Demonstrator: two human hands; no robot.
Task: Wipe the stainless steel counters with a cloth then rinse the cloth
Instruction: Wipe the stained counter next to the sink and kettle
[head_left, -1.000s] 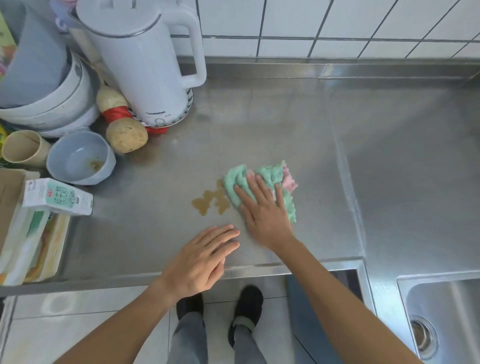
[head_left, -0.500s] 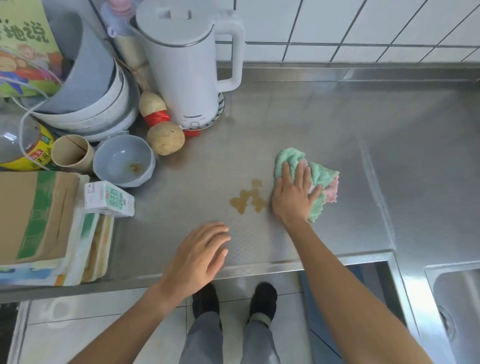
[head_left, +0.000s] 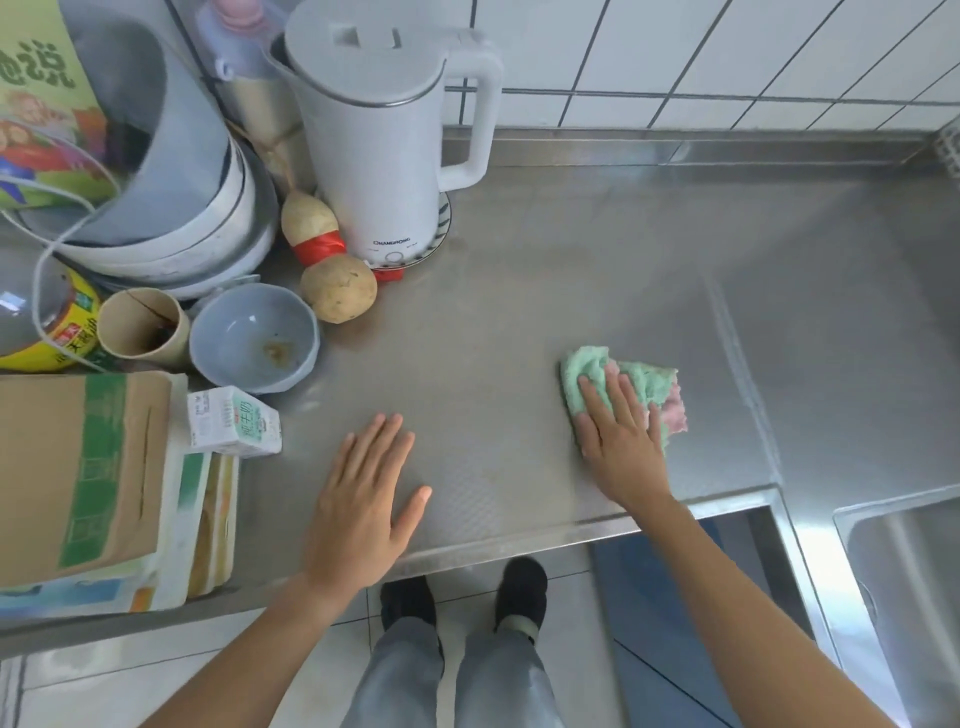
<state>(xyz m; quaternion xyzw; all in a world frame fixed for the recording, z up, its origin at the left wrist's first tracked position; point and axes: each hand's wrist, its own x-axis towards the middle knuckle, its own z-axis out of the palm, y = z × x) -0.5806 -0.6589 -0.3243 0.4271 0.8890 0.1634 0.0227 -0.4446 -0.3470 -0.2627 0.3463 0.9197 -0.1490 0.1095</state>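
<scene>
A crumpled green and pink cloth (head_left: 644, 382) lies on the stainless steel counter (head_left: 545, 291), right of centre. My right hand (head_left: 618, 441) presses flat on the cloth's near left part, fingers spread over it. My left hand (head_left: 363, 499) rests flat on the counter near its front edge, fingers apart and holding nothing. The steel between my hands shows no brown stain. A sink (head_left: 904, 566) opens at the lower right.
A white kettle (head_left: 384, 135) stands at the back left, with a gourd (head_left: 332, 265), a grey bowl (head_left: 254, 338), a paper cup (head_left: 143, 327), stacked bowls (head_left: 171, 208), a milk carton (head_left: 234, 421) and a cardboard box (head_left: 78, 478) crowding the left side. Tiled wall behind.
The brown spill seen beside the cloth earlier is gone from the steel. My right hand has slid the cloth across that spot. My left hand has shifted slightly forward on the counter.
</scene>
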